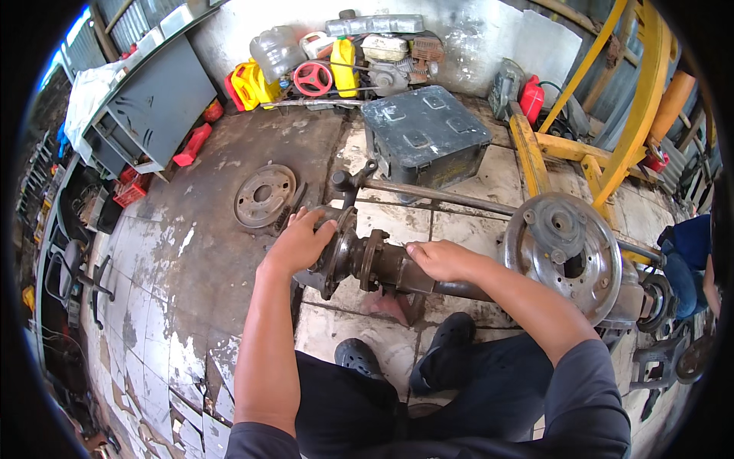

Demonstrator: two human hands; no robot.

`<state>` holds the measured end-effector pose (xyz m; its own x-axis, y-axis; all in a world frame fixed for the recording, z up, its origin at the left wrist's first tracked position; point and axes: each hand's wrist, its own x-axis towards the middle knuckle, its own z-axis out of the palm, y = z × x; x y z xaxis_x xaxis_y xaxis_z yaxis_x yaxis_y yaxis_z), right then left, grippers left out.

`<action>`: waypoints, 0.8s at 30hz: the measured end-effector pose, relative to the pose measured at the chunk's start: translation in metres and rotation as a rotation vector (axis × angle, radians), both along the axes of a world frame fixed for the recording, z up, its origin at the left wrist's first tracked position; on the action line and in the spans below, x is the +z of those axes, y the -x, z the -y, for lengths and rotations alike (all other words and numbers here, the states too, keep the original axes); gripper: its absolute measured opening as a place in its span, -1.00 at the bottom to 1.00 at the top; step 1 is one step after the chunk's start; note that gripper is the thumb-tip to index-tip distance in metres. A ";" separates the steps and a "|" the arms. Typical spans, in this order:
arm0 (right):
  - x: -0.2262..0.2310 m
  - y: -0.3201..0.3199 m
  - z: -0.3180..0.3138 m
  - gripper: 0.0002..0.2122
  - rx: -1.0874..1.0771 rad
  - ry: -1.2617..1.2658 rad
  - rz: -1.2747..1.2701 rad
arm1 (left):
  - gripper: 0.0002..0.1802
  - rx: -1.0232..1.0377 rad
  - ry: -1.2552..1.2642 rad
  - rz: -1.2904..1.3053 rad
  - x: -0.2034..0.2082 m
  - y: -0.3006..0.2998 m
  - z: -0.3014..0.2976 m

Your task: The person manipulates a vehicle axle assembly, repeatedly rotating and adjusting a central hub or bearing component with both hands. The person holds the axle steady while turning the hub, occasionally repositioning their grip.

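Note:
A greasy steel vehicle axle runs across in front of me above the tiles. At its left end is a round, flanged wheel hub. My left hand grips the outer end of this hub from above, thumb on top and fingers over the far side. Over the axle beam, just right of a bolted flange, my right hand is closed, its thumb showing and its other fingers mostly hidden. A steering tie rod lies behind the axle, with a joint beyond the hub.
A round backing plate lies on the floor to the left. Behind the axle stands a dark lidded box. At right are a large round wheel plate, a yellow steel frame and another person. Yellow jugs line the back wall.

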<state>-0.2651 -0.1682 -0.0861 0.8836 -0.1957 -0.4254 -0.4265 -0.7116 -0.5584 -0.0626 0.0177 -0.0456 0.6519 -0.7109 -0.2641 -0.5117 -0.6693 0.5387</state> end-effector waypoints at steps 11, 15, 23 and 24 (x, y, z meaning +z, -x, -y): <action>-0.015 -0.001 -0.015 -0.43 -0.005 -0.030 0.214 | -0.34 -0.001 -0.009 0.019 -0.003 -0.002 -0.001; -0.018 -0.007 -0.008 -0.43 -0.050 -0.013 0.116 | -0.34 -0.007 -0.016 0.030 -0.004 -0.006 -0.001; -0.016 -0.003 -0.009 -0.44 -0.015 -0.001 0.143 | -0.34 -0.009 -0.012 0.033 -0.006 -0.006 0.000; -0.017 -0.005 -0.008 -0.44 -0.042 0.009 0.122 | -0.34 -0.012 -0.010 0.033 -0.005 -0.006 0.000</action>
<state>-0.2600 -0.1600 -0.1030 0.9195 -0.2369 -0.3136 -0.3854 -0.6999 -0.6013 -0.0564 0.0178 -0.0508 0.6515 -0.7164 -0.2498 -0.5371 -0.6680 0.5150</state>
